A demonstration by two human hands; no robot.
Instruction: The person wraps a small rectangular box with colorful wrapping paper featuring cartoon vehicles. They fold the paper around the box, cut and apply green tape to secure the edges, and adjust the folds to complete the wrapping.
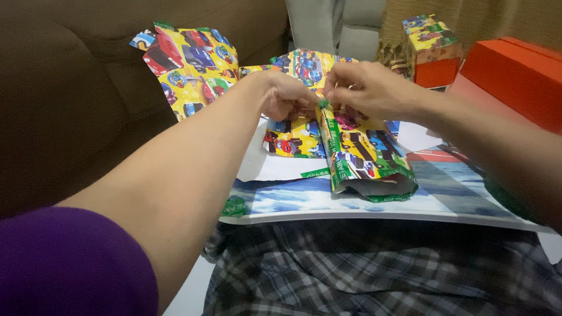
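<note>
a purple short sleeve [64, 263] on the left arm, grey plaid shorts [374, 269] over the lap

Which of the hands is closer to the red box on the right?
Right. The right hand is just left of the red box; the left hand is farther left, beyond it.

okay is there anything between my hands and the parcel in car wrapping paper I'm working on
Nothing visible is in the way. Both the left hand and the right hand are already on the far end of the wrapped parcel, pinching the paper there. It rests on a printed board.
</note>
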